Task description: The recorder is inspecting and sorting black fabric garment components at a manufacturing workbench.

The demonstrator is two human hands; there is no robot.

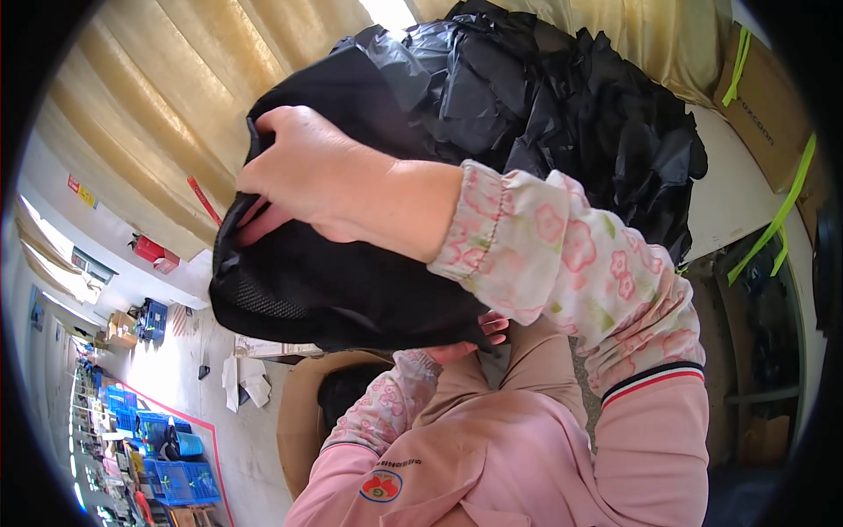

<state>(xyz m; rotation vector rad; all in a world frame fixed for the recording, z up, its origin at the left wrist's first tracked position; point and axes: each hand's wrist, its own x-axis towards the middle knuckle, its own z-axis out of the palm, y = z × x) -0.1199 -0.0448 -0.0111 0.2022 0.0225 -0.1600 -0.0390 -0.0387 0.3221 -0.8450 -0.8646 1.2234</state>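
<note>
A black fabric piece point(351, 290) with a mesh panel hangs in front of me; I cannot make out what kind of article it is. Reaching across to the left, my right hand point(307, 167) is closed on its far left edge, with the thumb and fingers wrapped over the cloth. Lower down, close to my lap, my left hand point(465, 348) grips the near edge, its fingertips curling around the cloth. The fabric covers part of that hand. Behind it lies a large heap of crinkled black plastic sheeting point(562, 97).
The heap rests on a white table point(724, 193). Cardboard boxes with green straps point(773, 114) stand at the right. An open carton point(299, 413) is beside my left arm. Tan curtains point(193, 79) hang at the back; blue crates point(180, 479) stand on the floor at the left.
</note>
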